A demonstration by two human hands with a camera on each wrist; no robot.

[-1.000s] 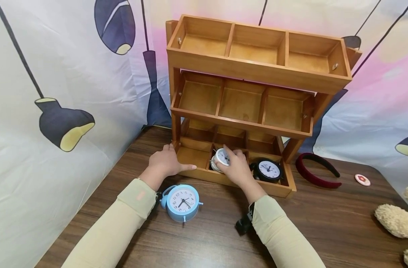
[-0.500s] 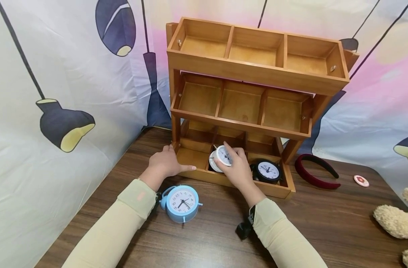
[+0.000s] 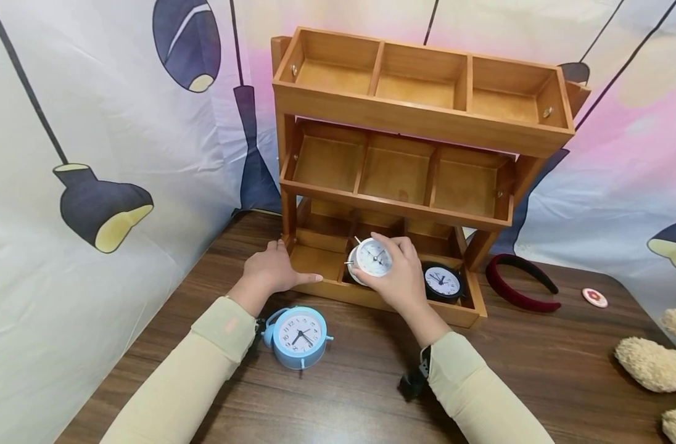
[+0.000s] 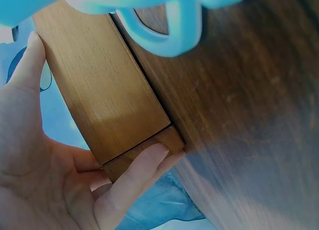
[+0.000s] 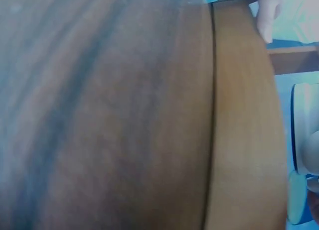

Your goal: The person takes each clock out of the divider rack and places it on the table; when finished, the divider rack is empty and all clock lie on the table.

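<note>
Between right fingers (image 3: 392, 248), the gripped white clock (image 3: 373, 258) sits higher now – left fingers (image 4: 137, 175) splayed.

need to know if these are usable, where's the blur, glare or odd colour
Head view: mostly sharp, with soft glare on the table below the blue clock; left wrist view: pale haze over the table at lower right; right wrist view: table smeared and streaky, blue cast, the shelf looking bowed.

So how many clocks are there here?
3: blue clock on the table, white clock in the right hand, black clock in the rack, bottom right. No others visible.
</note>
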